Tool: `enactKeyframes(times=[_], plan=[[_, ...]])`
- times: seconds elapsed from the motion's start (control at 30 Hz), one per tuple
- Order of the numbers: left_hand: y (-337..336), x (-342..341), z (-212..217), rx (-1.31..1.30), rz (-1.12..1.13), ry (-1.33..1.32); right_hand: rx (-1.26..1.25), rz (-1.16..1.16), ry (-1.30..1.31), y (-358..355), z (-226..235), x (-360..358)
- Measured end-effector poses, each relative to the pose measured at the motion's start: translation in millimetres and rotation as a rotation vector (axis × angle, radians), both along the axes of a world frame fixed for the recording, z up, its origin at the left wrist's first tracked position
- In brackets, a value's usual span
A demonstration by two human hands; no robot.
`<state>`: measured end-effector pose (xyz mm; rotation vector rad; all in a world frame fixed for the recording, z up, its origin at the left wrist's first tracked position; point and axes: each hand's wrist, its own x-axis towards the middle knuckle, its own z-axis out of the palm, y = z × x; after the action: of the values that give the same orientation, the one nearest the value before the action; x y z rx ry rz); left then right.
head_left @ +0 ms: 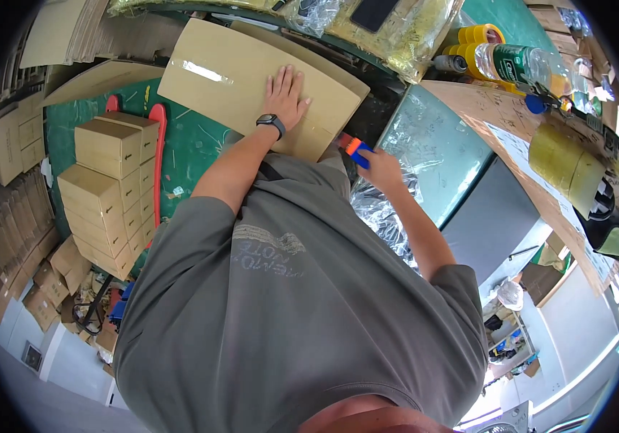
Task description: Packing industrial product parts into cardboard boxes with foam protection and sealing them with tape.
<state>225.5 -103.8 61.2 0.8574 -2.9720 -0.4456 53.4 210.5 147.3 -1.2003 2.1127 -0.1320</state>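
A brown cardboard box [230,97] lies at the top centre, right in front of my body, with a shiny strip of clear tape [206,71] near its left end. My left hand [288,97] is pressed flat on the box's upper face, fingers stretched out, a dark watch on the wrist. Beside the box's right corner, my right hand [381,172] is closed around a blue-and-orange hand tool [358,153]. The tool's far end lies close to the box edge; its exact kind is hard to make out.
Small cartons [100,195] are stacked on a red-railed trolley [158,115] at left. To the right stand a glass-topped surface [436,137], yellow tape rolls [479,35] and a plastic bottle [522,65]. A phone [374,13] rests on wrapped goods at the top.
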Motion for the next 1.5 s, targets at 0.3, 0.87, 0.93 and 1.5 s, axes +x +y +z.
enactKeyframes(times=[0.3,0.87,0.93,1.5], plan=[[-39,8,1,0.209,-0.103,0.084,-0.008,-0.283,-0.134,-83,-29,14],[-264,-152,29,0.11,0.179,0.251,-0.535,-0.335,0.691,-281,56,-114],[-285,-140,2,-0.001,0.162,0.173,-0.43,-0.489,0.393,-279,64,-51],[-40,20,206,1.167,-0.429,-0.205,-0.82,-1.702,-1.182,-149,127,131]])
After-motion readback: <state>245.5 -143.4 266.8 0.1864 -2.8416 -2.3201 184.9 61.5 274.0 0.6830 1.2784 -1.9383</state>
